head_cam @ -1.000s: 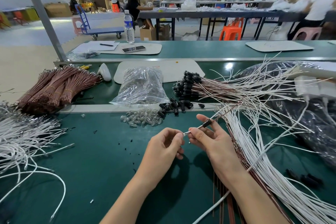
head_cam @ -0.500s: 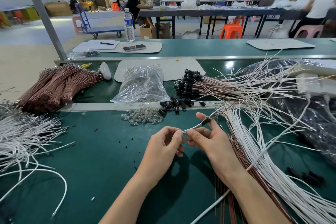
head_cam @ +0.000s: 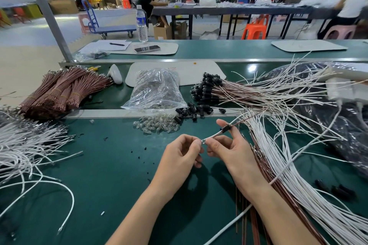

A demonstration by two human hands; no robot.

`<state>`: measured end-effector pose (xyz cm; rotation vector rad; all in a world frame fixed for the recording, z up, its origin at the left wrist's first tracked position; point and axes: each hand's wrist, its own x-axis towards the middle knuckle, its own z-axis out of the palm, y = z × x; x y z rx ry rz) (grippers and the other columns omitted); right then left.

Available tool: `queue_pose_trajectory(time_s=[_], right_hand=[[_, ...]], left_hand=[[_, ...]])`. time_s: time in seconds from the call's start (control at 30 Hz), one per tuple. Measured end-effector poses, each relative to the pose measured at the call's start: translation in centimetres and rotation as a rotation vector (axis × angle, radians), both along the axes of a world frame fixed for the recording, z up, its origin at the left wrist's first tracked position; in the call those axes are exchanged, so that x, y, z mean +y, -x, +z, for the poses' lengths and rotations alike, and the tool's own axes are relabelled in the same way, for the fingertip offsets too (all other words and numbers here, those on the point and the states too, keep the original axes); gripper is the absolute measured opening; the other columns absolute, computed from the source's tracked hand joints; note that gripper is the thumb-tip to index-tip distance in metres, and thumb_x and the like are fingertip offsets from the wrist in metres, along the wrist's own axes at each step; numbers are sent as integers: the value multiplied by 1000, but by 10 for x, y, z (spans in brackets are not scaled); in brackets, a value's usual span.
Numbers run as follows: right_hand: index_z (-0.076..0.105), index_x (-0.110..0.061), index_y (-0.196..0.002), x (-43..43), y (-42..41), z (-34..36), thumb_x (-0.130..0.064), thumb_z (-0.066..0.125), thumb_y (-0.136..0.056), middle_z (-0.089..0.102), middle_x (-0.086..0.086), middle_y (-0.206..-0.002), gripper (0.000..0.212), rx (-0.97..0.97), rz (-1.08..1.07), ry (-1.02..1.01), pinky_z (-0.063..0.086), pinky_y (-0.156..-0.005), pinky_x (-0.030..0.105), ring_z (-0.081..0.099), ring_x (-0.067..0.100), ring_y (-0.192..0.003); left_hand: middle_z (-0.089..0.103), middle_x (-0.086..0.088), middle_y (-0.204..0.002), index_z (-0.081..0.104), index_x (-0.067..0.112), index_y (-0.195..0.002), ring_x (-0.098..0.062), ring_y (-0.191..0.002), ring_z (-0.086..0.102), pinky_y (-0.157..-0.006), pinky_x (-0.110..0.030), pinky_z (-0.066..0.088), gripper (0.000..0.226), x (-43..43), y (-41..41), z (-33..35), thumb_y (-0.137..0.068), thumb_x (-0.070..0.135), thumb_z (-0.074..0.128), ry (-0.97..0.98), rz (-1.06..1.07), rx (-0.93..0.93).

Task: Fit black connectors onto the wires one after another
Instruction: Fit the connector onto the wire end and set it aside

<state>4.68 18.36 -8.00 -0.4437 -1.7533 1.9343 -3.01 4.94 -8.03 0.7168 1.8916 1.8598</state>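
Since the ends need steadying, L hand (head_cam: 183,153) pinches the wire tips (head_cam: 202,141) w/ curled fingers. R hand (head_cam: 231,151) pinches the wire pair (head_cam: 214,135) just beside; black connector (head_cam: 226,129) sits further up it, over the index finger, prob. to slide down. Unfitted wires (head_cam: 288,157) fan out at R, w/in reach.

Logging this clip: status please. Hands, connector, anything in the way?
Left hand and right hand both pinch the wire near its tip. Connector on the wire, by right fingers. Nothing blocking; spare connectors lie beyond.
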Motion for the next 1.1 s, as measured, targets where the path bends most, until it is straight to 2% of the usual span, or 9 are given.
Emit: queue_pose_trajectory(time_s=[0.13, 0.3, 0.5, 0.63, 0.73, 0.83, 0.9, 1.0, 1.1], right_hand=[[54, -31, -128, 0, 0, 2, -11, 75, -87, 75, 5, -83, 50, 13, 3, -2, 57, -74, 22, 72, 15, -78], [56, -27, -127, -2, 0, 3, -32, 78, -75, 77, 4, -91, 57, -5, 22, 65, 57, -77, 22, 74, 16, -85], [80, -24, -100, -4, -2, 3, -37, 74, -81, 79, 7, -93, 23, -64, 84, 46, 57, -75, 21, 75, 17, -88], [81, -26, -94, -5, -2, 3, -38, 75, -80, 79, 7, -89, 20, -66, 69, 23, 58, -74, 22, 74, 16, -84], [82, -21, -89, -5, -1, 4, -37, 76, -76, 79, 7, -87, 21, -48, 34, 52, 57, -70, 19, 74, 14, -80], [82, -18, -84, -6, -2, 6, -33, 76, -74, 78, 9, -87, 19, -28, 6, 109, 57, -70, 19, 73, 13, -77], [82, -15, -84, -5, -3, 6, -29, 76, -76, 78, 10, -87, 17, -23, 7, 134, 57, -69, 19, 73, 14, -76], [81, -9, -85, -3, -3, 7, -25, 76, -77, 77, 11, -86, 19, -21, 0, 168, 58, -68, 19, 72, 14, -74], [81, -10, -84, -4, -3, 9, -26, 76, -77, 77, 11, -85, 19, -26, -2, 180, 57, -67, 18, 72, 14, -73]], left_hand=[[71, -3, -81, 67, 12, -94, -14, -70, 66, -64, -23, 54, 13, 1, 0, -1, -101, 18, 58, 12, -5, 11], [71, 2, -79, 67, 12, -94, -14, -67, 65, -62, -23, 54, 15, 2, -1, -2, -102, 18, 55, 13, 26, 34], [72, -1, -78, 68, 16, -94, -12, -65, 64, -61, -24, 54, 15, 3, -1, -3, -102, 20, 56, 25, 36, 85], [72, 5, -78, 67, 19, -94, -9, -66, 64, -60, -21, 52, 14, 3, -3, -3, -102, 21, 56, 37, 31, 103], [72, 12, -84, 66, 29, -94, -5, -74, 66, -68, -20, 52, 12, 1, -3, -1, -101, 28, 57, 66, 89, 188], [68, 16, -94, 63, 30, -104, -6, -93, 60, -84, -23, 42, 10, -12, 11, -3, -100, 35, 54, 316, 357, 575], [64, 7, -113, 62, 23, -117, -17, -108, 53, -92, -31, 34, 24, -23, 26, -4, -99, 35, 54, 560, 537, 768], [57, -6, -131, 58, 20, -132, -29, -121, 47, -100, -43, 34, 39, -37, 44, -6, -99, 40, 54, 761, 607, 718], [52, -7, -135, 55, 26, -138, -30, -123, 45, -101, -43, 33, 43, -39, 52, -10, -100, 45, 50, 861, 520, 710]])
